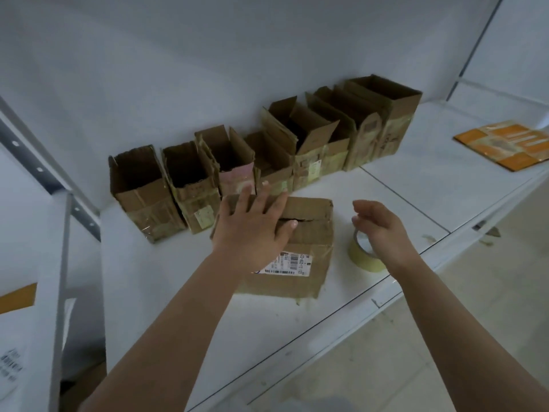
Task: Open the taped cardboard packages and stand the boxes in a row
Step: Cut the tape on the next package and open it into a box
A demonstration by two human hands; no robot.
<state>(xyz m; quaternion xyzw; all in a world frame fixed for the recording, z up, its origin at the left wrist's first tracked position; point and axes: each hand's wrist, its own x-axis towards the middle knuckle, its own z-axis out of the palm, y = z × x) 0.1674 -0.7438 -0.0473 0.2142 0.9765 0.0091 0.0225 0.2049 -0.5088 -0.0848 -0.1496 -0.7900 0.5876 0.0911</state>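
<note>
A closed cardboard package (309, 248) with a white barcode label lies flat on the white shelf (208, 307), its top flaps split by a seam. My left hand (252, 224) presses flat on its top, fingers spread, thumb at the seam. My right hand (380, 227) hovers over a roll of beige tape (361, 255) to the right of the package, fingers loosely curved, holding nothing. Behind the package, several opened cardboard boxes (225, 162) stand upright in a row along the back wall, from a low one at the left (139, 191) to a tall one at the right (383, 123).
A flat orange and white packet (505, 144) lies on the shelf at the far right. A grey perforated upright (59, 263) stands at the left, with white labelled goods beside it. The shelf's front edge runs diagonally, with floor below at the right.
</note>
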